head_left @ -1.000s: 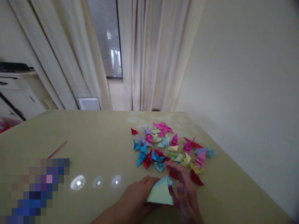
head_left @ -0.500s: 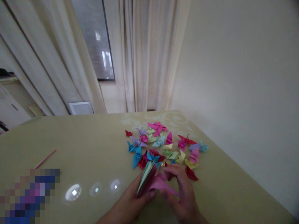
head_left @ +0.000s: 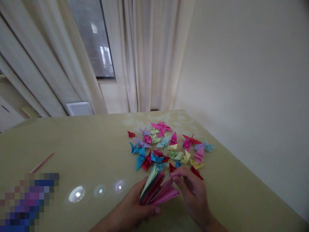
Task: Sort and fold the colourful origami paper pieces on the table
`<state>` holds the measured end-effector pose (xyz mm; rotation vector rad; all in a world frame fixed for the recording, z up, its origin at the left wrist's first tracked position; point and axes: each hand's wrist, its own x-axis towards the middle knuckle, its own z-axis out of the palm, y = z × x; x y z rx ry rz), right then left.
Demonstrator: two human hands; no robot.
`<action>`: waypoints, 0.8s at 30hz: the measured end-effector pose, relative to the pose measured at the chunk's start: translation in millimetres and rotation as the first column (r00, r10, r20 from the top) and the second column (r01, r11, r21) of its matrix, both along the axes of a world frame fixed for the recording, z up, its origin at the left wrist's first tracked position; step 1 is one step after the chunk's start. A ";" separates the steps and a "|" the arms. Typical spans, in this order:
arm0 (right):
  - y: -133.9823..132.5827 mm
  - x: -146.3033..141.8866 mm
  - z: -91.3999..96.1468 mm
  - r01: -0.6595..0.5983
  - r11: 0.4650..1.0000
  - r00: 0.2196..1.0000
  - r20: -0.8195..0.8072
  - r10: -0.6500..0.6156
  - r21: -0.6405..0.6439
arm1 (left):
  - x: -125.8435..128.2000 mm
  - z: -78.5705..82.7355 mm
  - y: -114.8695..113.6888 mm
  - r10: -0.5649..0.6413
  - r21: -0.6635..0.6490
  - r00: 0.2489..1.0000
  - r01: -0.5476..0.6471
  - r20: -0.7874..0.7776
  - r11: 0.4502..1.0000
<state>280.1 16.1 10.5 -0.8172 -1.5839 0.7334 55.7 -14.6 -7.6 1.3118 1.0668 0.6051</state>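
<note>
My left hand (head_left: 138,204) grips a thick stack of coloured paper sheets (head_left: 152,185), with green, dark and red edges fanned out upward. On the stack's right side, pink paper (head_left: 166,192) spreads away from the rest. The fingertips of my right hand (head_left: 190,190) pinch the upper edge of this pink paper. Just beyond my hands lie several folded paper cranes (head_left: 159,129) in pink, red, blue, green, yellow and lilac. A red folded piece (head_left: 196,172) lies right behind my right hand.
The pale table (head_left: 91,145) carries a thin pink stick (head_left: 42,162) on the left, near a pixelated blurred patch. A white wall (head_left: 241,80) borders the table's right edge. Curtains (head_left: 154,58) and a window stand behind it.
My right hand has closed its fingertips on the pink paper's upper edge, and the paper now stands more upright. The view has shifted slightly; the cranes have not moved on the table.
</note>
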 end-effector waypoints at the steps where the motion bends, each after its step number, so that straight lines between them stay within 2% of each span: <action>1: 1.6 0.7 0.1 0.000 0.999 0.999 -0.034 -0.001 -0.042 | -0.8 1.4 0.8 -0.012 -0.013 1.000 0.012 0.029 1.000; 4: 7.0 3.8 1.0 -0.051 0.987 0.993 -0.116 0.034 -0.153 | -4.3 8.5 3.4 -0.051 0.026 0.993 0.049 0.103 0.998; 6: 10.1 6.5 3.1 -0.144 0.974 0.986 -0.105 0.127 -0.176 | -7.1 12.0 3.7 -0.079 0.015 0.991 0.078 0.109 0.997; 9: 13.5 11.0 8.5 -0.248 0.967 0.968 0.032 0.250 -0.054 | -11.1 10.7 2.2 -0.141 -0.125 0.977 0.161 0.158 0.979; 12: 14.4 15.3 13.3 -0.234 0.971 0.968 0.105 0.227 0.059 | -13.3 4.6 0.8 -0.193 -0.220 0.957 0.240 0.216 0.945; 16: 10.9 16.6 13.4 -0.243 0.969 0.968 0.051 0.245 -0.044 | -14.1 0.3 1.4 -0.131 -0.225 0.956 0.193 0.262 0.955; 18: 9.5 15.9 12.3 -0.185 0.979 0.982 -0.043 0.181 -0.085 | -14.9 2.3 2.6 -0.103 -0.217 0.963 0.160 0.250 0.963; 20: 9.9 16.3 11.8 -0.067 0.994 0.986 -0.155 0.053 -0.089 | -15.9 6.2 3.9 -0.066 -0.214 0.980 0.107 0.188 0.971; 22: 11.2 18.7 12.1 0.042 0.997 0.972 -0.228 -0.054 -0.060 | -16.0 9.6 4.8 -0.006 -0.214 0.994 0.030 0.113 0.976; 24: 11.6 22.6 11.9 0.127 0.991 0.971 -0.207 -0.118 0.029 | -14.1 10.0 5.1 0.057 -0.213 0.995 -0.039 0.077 0.976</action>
